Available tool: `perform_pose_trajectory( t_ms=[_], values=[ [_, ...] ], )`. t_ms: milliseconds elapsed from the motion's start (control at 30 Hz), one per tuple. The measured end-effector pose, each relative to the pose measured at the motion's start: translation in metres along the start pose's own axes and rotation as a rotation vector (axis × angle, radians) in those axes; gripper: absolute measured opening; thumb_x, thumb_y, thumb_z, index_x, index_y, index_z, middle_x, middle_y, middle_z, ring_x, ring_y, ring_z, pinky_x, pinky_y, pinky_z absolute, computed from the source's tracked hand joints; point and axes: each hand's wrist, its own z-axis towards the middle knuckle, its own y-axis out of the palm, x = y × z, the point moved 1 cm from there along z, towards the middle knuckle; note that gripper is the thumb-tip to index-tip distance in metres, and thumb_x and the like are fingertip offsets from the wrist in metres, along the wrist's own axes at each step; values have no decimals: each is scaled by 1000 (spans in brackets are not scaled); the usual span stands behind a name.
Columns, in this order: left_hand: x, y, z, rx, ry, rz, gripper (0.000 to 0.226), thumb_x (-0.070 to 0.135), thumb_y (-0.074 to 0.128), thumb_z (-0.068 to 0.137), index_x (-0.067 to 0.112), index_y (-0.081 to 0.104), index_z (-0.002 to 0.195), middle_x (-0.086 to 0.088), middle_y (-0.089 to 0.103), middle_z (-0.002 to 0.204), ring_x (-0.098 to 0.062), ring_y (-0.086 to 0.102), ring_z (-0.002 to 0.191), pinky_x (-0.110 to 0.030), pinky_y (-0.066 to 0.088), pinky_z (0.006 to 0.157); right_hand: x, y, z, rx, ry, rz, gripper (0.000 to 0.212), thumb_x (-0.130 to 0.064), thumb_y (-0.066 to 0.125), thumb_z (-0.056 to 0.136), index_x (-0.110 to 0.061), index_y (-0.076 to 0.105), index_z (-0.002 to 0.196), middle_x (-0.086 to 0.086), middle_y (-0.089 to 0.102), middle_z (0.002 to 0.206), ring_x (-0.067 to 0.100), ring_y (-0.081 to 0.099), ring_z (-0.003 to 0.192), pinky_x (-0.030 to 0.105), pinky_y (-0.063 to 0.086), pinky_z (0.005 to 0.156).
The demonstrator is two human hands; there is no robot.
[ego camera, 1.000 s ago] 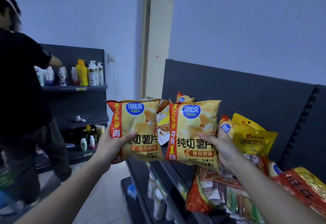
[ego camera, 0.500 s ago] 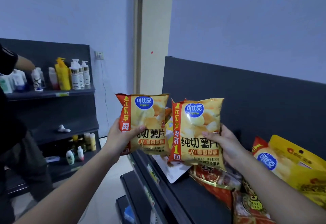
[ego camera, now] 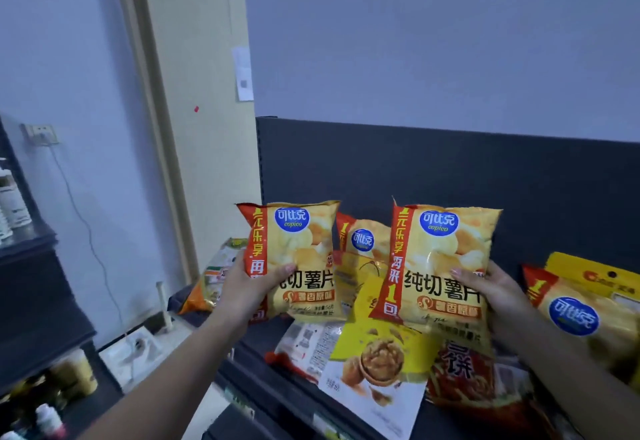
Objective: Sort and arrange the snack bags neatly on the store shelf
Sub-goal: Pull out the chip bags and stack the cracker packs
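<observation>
My left hand [ego camera: 249, 287] grips a yellow Copico chip bag [ego camera: 298, 249] by its red left edge, upright above the shelf's left end. My right hand [ego camera: 491, 287] grips a matching yellow chip bag [ego camera: 440, 259] by its right side, also upright. A third such bag [ego camera: 363, 238] stands behind, between the two. On the dark shelf [ego camera: 263, 339] below lie a yellow walnut bag [ego camera: 377, 353], a red snack bag [ego camera: 464, 380] and a white-and-red packet [ego camera: 308, 339]. At the right lie another Copico bag [ego camera: 575, 318] and a yellow pouch [ego camera: 599, 276].
The dark back panel [ego camera: 450, 169] rises behind the shelf. A green-and-orange bag [ego camera: 214, 276] leans at the shelf's left end. A beige pillar [ego camera: 194, 93] stands to the left. Another dark shelf unit [ego camera: 27, 266] with bottles is at far left; lower shelves run below.
The view has swung right and closer to the shelf; the other person is out of view. Both held bags have moved apart and now hang over the shelf's bags.
</observation>
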Motion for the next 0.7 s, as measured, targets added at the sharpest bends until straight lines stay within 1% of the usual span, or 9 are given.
perform_pose_trajectory(
  t_ms=[67,133,167,233,333,400,533,633,700],
  values=[
    [-9,9,12,-44,-18,-3,40,16,81,69,21,59,101,-4,74,91,-20,72,80,-36,57,69,6,-10,-7,51,14,12,51,-14,69,70,-11,55,118,12,73,84,31,69,73,39,51,63],
    [-16,20,23,-90,-48,-4,44,16,82,67,18,59,106,-6,74,94,-22,72,82,-40,57,74,8,-18,-12,108,13,20,40,-10,65,78,-11,54,117,11,74,82,28,70,70,37,52,60],
    [-20,26,28,-111,-55,-2,47,17,82,67,16,59,108,-6,74,94,-22,72,83,-40,57,74,8,-21,-13,129,3,18,44,-12,67,75,-11,54,117,12,74,84,27,71,70,36,53,58],
    [-25,38,37,-122,-58,-13,48,17,82,67,16,57,109,-6,74,94,-21,72,80,-35,57,68,8,-24,-11,154,-15,17,58,-18,72,63,-12,55,118,14,72,92,29,70,76,37,54,57],
    [-29,56,47,-135,-54,-36,48,17,82,68,16,58,109,-6,74,94,-19,72,78,-30,55,64,6,-24,1,173,-37,41,56,-18,69,66,-11,55,120,15,70,102,33,67,89,43,53,69],
    [-28,64,56,-168,-54,-14,52,21,83,66,15,57,110,-6,73,95,-19,72,77,-29,54,63,4,-20,11,180,-41,44,59,-18,69,67,-11,53,123,16,69,106,35,66,93,46,53,74],
    [-28,66,81,-220,-88,49,69,31,84,61,15,51,119,-6,72,100,-22,71,84,-34,55,70,8,-5,33,203,-41,29,69,-20,73,66,-18,44,129,14,67,109,33,67,92,46,55,73],
    [-40,67,97,-238,-115,83,76,33,83,64,16,42,126,-6,68,107,-23,68,92,-38,54,81,20,11,45,236,-66,-24,62,-21,73,73,-29,41,126,6,66,108,29,68,91,47,56,74],
    [-48,70,105,-267,-92,100,77,32,81,66,18,39,129,-3,67,108,-20,67,95,-36,53,82,30,19,51,274,-85,-65,66,-29,75,68,-33,41,124,2,66,108,27,68,91,51,56,78]
  ],
)
